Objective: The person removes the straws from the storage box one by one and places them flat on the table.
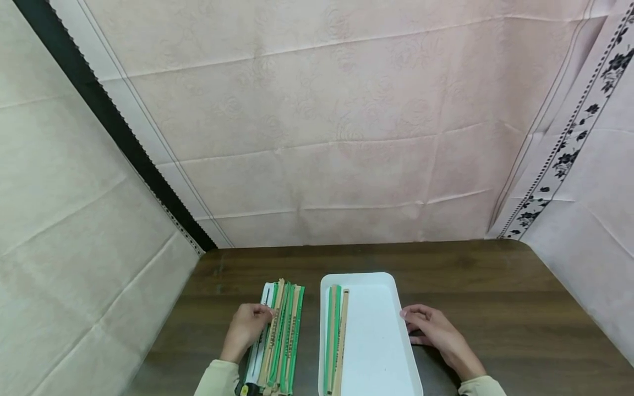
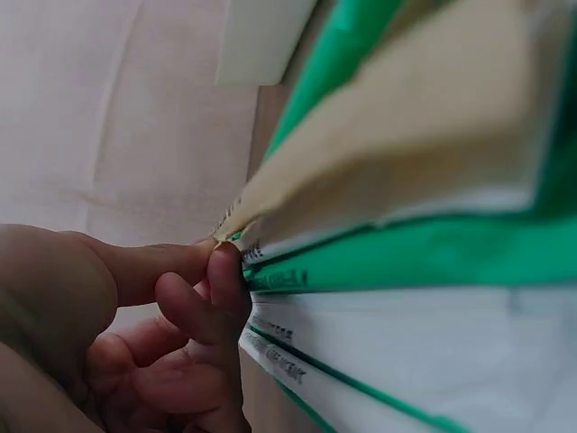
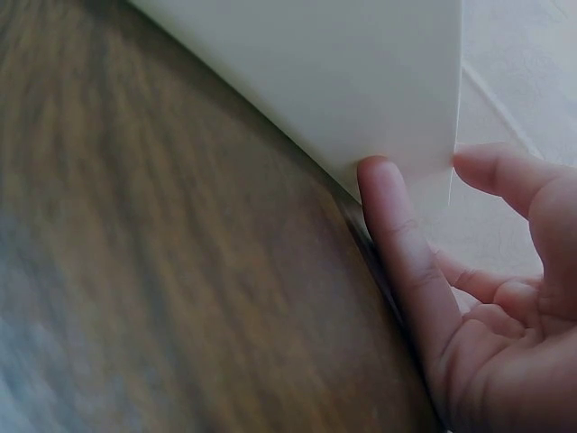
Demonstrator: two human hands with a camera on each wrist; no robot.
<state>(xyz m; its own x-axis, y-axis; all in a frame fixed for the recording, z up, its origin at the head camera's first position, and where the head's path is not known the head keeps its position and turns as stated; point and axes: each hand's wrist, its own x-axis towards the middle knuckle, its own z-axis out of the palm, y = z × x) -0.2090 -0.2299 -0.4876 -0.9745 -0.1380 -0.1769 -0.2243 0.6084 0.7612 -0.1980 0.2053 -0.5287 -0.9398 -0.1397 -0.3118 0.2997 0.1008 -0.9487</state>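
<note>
To the left of the white tray [image 1: 378,341], a row of long, slim paper packets [image 1: 299,313] in green, beige and white lies side by side. My left hand [image 1: 246,329] is over the left part of this row. Between its thumb and forefinger it pinches the end of a beige paper packet [image 2: 388,153], beside green and white ones with dark print. Several similar green and beige packets [image 1: 338,324] lie along the tray's left side. My right hand [image 1: 436,333] touches the tray's right edge, one straight finger [image 3: 401,234] against the outer wall and another fingertip at the rim.
All of this stands on a brown wooden table [image 1: 465,286] with its back edge against a pale cloth wall [image 1: 346,165]. More cloth hangs at left and right. A small black and yellow object [image 1: 249,389] sits at the near end of the packet row.
</note>
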